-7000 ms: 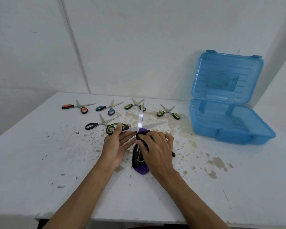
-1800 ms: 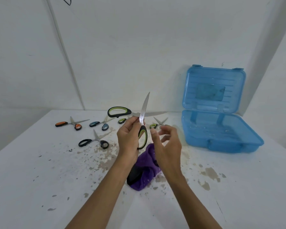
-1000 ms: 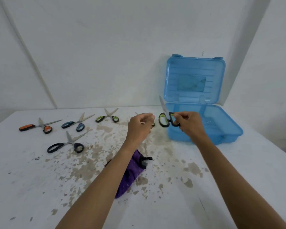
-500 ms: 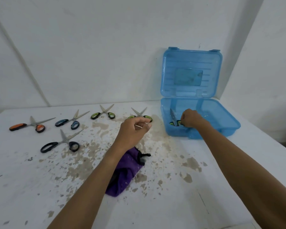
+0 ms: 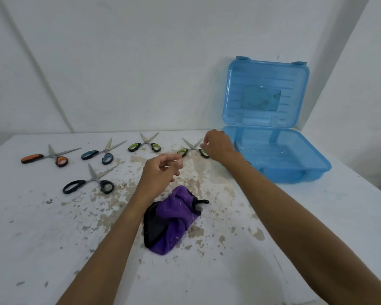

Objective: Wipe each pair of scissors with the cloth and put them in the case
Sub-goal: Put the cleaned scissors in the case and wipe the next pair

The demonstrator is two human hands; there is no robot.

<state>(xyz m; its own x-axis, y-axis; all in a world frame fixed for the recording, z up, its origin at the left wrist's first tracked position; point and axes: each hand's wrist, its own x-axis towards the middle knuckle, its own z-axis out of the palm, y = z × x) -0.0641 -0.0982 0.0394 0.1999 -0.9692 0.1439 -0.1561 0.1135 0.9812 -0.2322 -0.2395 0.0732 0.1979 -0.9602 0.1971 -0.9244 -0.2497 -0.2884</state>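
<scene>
My right hand (image 5: 218, 146) reaches down over the right side of a small green-handled pair of scissors (image 5: 186, 150) lying open on the table, fingers curled at its blade and handle; nothing is lifted. My left hand (image 5: 161, 170) hovers over the table with loosely curled fingers and holds nothing. The purple cloth (image 5: 172, 219) lies crumpled below it. The blue case (image 5: 295, 172) stands open at the right; a dark pair of scissors (image 5: 237, 146) inside is mostly hidden behind my right arm.
More scissors lie open on the stained white table (image 5: 53, 227): orange-handled (image 5: 44, 157), blue-handled (image 5: 97, 154), green-handled (image 5: 144, 146) and black-handled (image 5: 88, 183). The case lid (image 5: 264, 93) leans against the wall. The table's right edge runs past the case.
My right hand let go of the wiped green-handled scissors inside the case and moved left to the small green-handled pair. The left hand stayed hovering, and the cloth lies still.
</scene>
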